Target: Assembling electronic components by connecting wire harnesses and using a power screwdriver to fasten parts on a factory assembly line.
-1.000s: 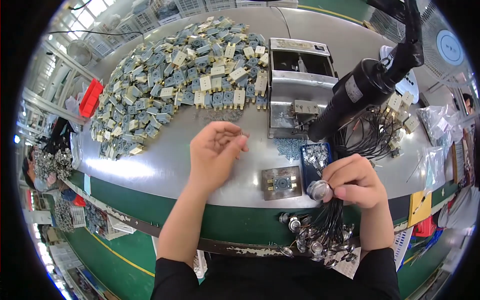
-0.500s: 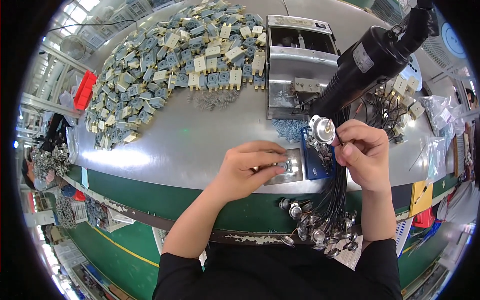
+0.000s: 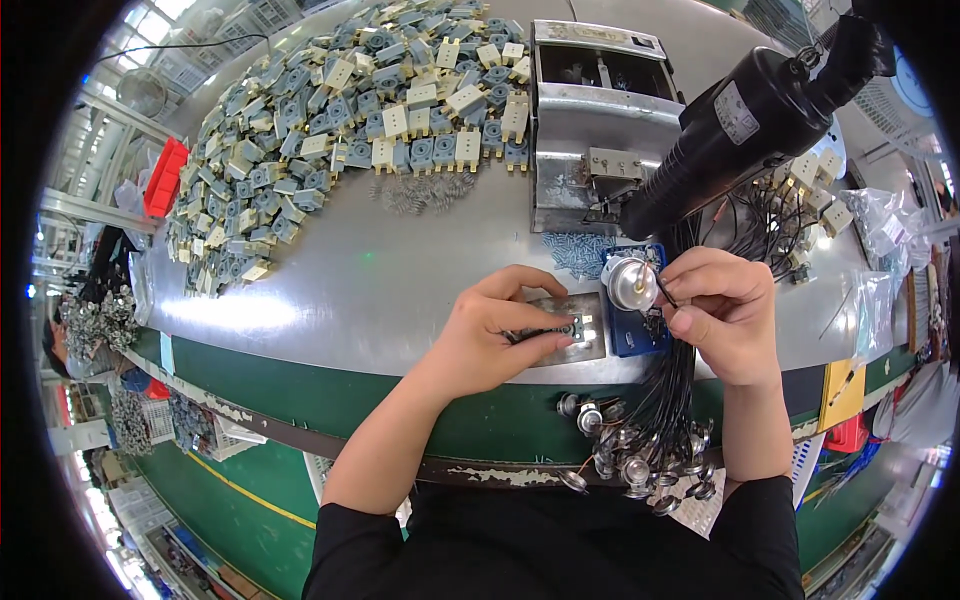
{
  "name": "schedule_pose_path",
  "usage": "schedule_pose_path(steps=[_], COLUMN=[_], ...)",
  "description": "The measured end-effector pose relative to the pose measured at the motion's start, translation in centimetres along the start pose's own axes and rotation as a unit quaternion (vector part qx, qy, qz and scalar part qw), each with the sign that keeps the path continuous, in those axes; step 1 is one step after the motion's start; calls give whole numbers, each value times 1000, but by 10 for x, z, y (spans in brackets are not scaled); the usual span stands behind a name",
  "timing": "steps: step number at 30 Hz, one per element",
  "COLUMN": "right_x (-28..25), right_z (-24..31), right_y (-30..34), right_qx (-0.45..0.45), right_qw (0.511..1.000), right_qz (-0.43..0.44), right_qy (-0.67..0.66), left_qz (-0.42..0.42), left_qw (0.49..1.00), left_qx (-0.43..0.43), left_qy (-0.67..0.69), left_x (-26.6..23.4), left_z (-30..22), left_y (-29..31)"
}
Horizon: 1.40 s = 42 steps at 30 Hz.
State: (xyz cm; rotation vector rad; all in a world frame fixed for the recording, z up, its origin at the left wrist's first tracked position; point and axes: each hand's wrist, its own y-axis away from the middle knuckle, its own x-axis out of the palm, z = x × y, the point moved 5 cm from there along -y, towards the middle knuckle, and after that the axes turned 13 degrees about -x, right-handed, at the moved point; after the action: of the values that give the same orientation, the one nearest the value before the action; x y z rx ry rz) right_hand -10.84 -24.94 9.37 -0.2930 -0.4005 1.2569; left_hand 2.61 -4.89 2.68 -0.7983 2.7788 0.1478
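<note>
My left hand is closed round a small grey block at the left side of a flat metal plate, thumb and fingers on either side of it; most of the block is hidden. In my right hand, a black wire is pinched between thumb and fingers. From that wire hangs a round silvery metal cap, its flat face turned up, over a blue tray of small metal parts. A bundle of black wires runs down past the table edge to several similar round caps.
A black cylindrical tool leans above my right hand, beside a metal machine. Grey and cream blocks form a large heap at the back left, with springs before it. Small screws lie behind the plate.
My right hand has brought the round cap slightly left and down, over the blue tray, and its face has turned. My left hand stays at the plate, its fingers shifted a little.
</note>
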Motion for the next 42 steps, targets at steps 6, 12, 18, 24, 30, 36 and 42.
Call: schedule_pose_path(steps=[6,12,18,24,30,36,42], right_x=[1,17,30,33,39,39,42], right_z=[0,-3,-7,-8,-2,-19,-19], right_y=[0,-2,-5,-6,0,7,6], right_qx=[38,122,156,121,17,31,27], right_qw=[999,988,975,966,922,898,867], right_qz=[20,38,85,125,161,203,248], right_qy=[8,83,135,192,353,390,431], left_qz=[-1,-20,-87,-49,-91,-80,-24], left_qw=[1000,1000,991,981,951,963,996], left_qx=[3,11,105,151,205,146,46], left_qy=[-8,12,-7,-107,-213,-210,-77], left_x=[-1,-11,-14,-10,7,13,11], left_z=[0,-20,-26,-33,-28,-13,0], left_y=[0,2,3,5,9,6,-2])
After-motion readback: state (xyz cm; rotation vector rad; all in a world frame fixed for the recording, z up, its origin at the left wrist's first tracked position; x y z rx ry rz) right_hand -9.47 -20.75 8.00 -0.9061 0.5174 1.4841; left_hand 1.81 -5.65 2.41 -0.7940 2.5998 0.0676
